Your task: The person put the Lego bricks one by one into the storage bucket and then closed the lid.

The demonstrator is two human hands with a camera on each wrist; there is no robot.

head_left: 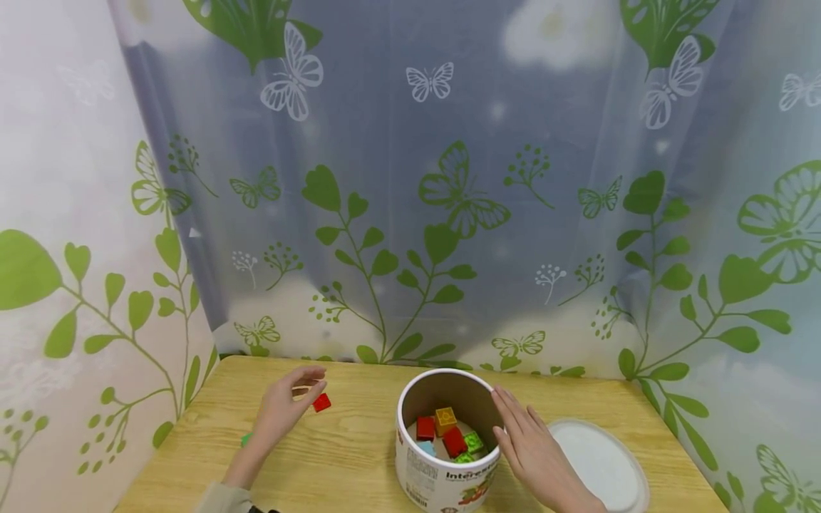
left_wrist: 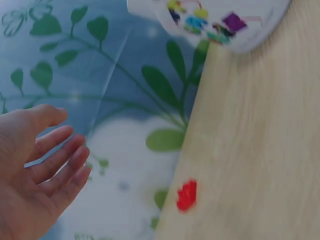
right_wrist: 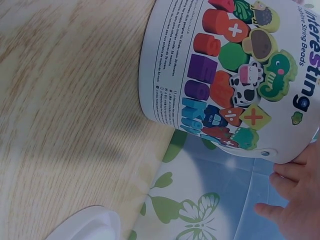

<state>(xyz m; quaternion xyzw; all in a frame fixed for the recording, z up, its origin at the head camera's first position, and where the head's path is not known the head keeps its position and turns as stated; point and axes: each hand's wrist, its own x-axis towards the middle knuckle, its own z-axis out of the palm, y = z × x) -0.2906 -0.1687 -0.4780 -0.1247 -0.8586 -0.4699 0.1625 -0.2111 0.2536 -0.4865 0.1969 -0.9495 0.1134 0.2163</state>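
A white printed tub [head_left: 442,456] stands on the table with several toy bricks inside, among them a red brick [head_left: 455,442], an orange brick [head_left: 445,420] and a green brick [head_left: 473,442]. My right hand [head_left: 535,449] lies against the tub's right rim, fingers fairly straight. On the table's left half my left hand [head_left: 288,402] hovers with loosely bent fingers and nothing in them. Just beyond its fingertips lies a single red brick [head_left: 322,402], also seen in the left wrist view as a red brick [left_wrist: 187,195].
To the right of the tub lies a round white lid [head_left: 603,463]. A green piece [head_left: 246,439] shows partly behind the left forearm. A curtain [head_left: 410,214] printed with leaves and butterflies hangs right behind the wooden table [head_left: 346,456].
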